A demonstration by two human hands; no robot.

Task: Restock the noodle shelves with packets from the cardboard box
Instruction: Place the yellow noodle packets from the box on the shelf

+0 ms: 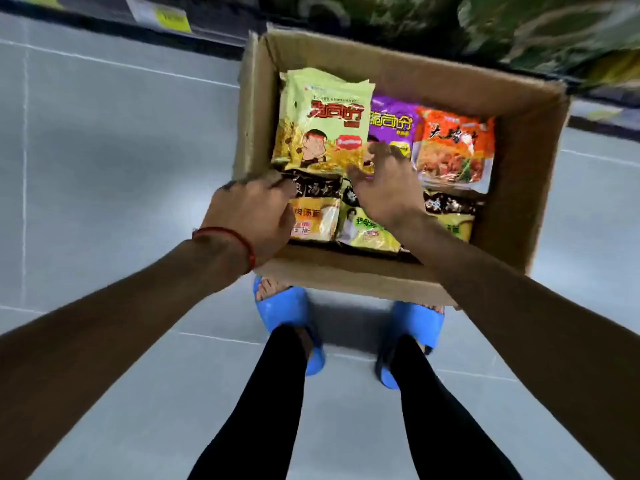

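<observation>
An open cardboard box [530, 161] stands on the floor in front of my feet, holding several noodle packets. A stack of green noodle packets [322, 123] leans up at the box's left side. My left hand [252, 209] grips the stack's lower left edge, fingers curled under it. At the stack's lower right corner my right hand [384, 188] spreads its fingers, over a purple packet [391, 123]. An orange packet [453, 150] lies to the right. Dark-topped yellow packets [311, 216] fill the near row, partly hidden by my hands.
The bottom shelf edge with a yellow price tag [173, 17] runs along the top left. Blurred green packets on the shelf [519, 26] sit just beyond the box. My feet in blue slippers [287, 313] touch the box's near side. Grey tiled floor [104, 168] lies to the left.
</observation>
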